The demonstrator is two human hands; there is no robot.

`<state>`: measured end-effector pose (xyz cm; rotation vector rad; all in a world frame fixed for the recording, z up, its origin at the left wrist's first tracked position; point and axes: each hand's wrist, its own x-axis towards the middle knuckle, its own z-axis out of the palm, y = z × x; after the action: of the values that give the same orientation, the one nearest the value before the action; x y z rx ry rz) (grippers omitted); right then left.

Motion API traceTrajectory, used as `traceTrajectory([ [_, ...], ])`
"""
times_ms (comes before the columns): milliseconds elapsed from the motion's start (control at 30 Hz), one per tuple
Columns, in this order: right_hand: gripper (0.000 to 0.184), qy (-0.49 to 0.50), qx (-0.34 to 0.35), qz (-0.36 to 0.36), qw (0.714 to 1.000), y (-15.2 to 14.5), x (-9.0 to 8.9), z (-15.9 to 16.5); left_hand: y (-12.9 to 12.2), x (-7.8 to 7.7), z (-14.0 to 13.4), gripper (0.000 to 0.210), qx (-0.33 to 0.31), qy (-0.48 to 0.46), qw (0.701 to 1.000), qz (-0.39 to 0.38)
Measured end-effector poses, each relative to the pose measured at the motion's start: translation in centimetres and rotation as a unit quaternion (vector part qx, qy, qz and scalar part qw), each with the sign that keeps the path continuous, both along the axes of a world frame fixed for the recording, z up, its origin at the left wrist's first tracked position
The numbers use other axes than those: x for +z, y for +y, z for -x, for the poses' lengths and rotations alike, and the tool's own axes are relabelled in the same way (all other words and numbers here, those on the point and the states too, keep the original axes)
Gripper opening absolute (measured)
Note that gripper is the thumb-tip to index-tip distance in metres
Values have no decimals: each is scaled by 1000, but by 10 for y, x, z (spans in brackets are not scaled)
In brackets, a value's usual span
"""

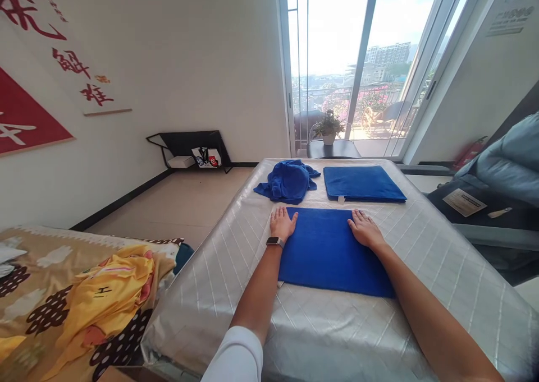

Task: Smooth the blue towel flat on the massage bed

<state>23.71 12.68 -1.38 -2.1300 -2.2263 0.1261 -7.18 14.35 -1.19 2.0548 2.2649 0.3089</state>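
A blue towel (332, 253) lies flat and folded into a rectangle on the plastic-covered mattress (219, 270). On its far left corner rests my left hand (283, 224), palm down with the fingers stretched out. My right hand (365, 229) lies flat on the far right corner, its fingers extended. Beyond them, a crumpled blue towel (289, 181) sits in a loose heap at the left. To the right of that heap is a neatly folded blue towel (362, 183) with a small white tag on its near edge.
At the left, a patterned bed (46, 258) holds a yellow garment (112, 292). A potted plant (329, 127) stands on a black chair (332, 148) by the glass door. Dark furniture with a grey puffy item (511, 152) flanks the mattress at the right.
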Motion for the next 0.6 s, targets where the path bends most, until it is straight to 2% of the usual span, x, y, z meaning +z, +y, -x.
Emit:
traceTrajectory([
  [167, 66, 16, 4, -19, 1000, -1, -4, -10, 0, 7, 1, 67, 10, -13, 1000, -20],
  [400, 61, 28, -53, -40, 997, -4, -6, -53, 0, 17, 8, 46, -1, -55, 997, -54],
  [600, 52, 70, -45, -115, 990, -7, 1, -54, -5, 24, 3, 39, -31, -53, 994, -87],
])
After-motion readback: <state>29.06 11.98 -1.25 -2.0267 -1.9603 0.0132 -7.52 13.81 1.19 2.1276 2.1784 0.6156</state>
